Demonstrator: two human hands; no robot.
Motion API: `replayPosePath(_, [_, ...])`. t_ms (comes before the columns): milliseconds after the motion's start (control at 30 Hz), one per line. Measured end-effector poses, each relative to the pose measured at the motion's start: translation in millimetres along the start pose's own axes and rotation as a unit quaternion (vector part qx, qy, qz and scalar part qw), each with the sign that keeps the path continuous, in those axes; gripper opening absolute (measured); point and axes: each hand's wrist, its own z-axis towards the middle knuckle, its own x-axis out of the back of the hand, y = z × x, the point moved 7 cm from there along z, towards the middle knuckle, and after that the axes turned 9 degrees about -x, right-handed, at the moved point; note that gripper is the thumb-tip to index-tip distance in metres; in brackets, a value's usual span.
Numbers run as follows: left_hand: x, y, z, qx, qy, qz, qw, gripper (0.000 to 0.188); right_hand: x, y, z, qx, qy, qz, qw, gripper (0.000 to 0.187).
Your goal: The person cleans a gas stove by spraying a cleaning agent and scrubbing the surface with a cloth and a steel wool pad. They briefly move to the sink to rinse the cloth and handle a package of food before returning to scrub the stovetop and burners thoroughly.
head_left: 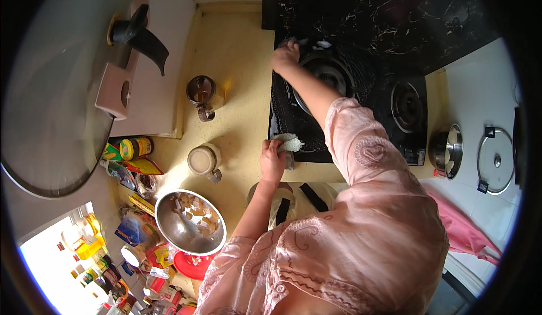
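Two hands are on a black stove [361, 134] that sits on the yellow tabletop [237, 61], toward its far right side. The left hand [272, 160] is at the near left corner of the stove. Its grip is closed around a white soapy cloth [291, 144], and the cloth touches the stove edge. The right hand [285, 55] is at the far left corner of the stove, just beside the big round burner [330, 75]. Its fingers are curled down onto the wet, foamy stove top, but I cannot tell if they hold anything. A smaller burner [406, 106] sits farther right.

On the tabletop left of the stove stand a brown jar with a lid [201, 93] and a pale mug [204, 161]. Near the front edge is a shiny metal bowl [190, 222] with pale chunks of food in it. Right of the stove are a small steel pot [447, 150] and a glass lid [495, 160], lying apart from each other.
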Motion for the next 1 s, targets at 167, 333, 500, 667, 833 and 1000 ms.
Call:
replayPosePath(167, [0, 0, -1, -0.003, 0.015, 0.008, 1.000, 0.025, 12, 0, 8, 0.055, -0.029, 0.040, 0.997, 0.030])
replayPosePath(333, [-2, 0, 0, -0.005, -0.001, 0.016, 1.000, 0.027, -4, 14, 40, 0.034, -0.018, 0.003, 0.999, 0.031])
replayPosePath(500, [-3, 2, 0, -0.027, 0.002, 0.032, 0.999, 0.027, -13, 18, 30, -0.033, -0.004, 0.008, 0.999, 0.030])
replayPosePath(667, [-3, 2, 2, -0.021, -0.006, 0.034, 0.999, 0.027, 6, 7, 8, 0.080, -0.023, 0.008, 0.997, 0.031])
replayPosePath(833, [-1, 4, 2, -0.025, -0.002, 0.049, 0.998, 0.024, 11, 53, 31, 0.106, -0.067, 0.039, 0.991, 0.031])
replayPosePath(1000, [-2, 7, 3, -0.025, -0.007, 0.046, 0.999, 0.024, -24, 94, 72, 0.136, -0.186, 0.091, 0.969, 0.040])
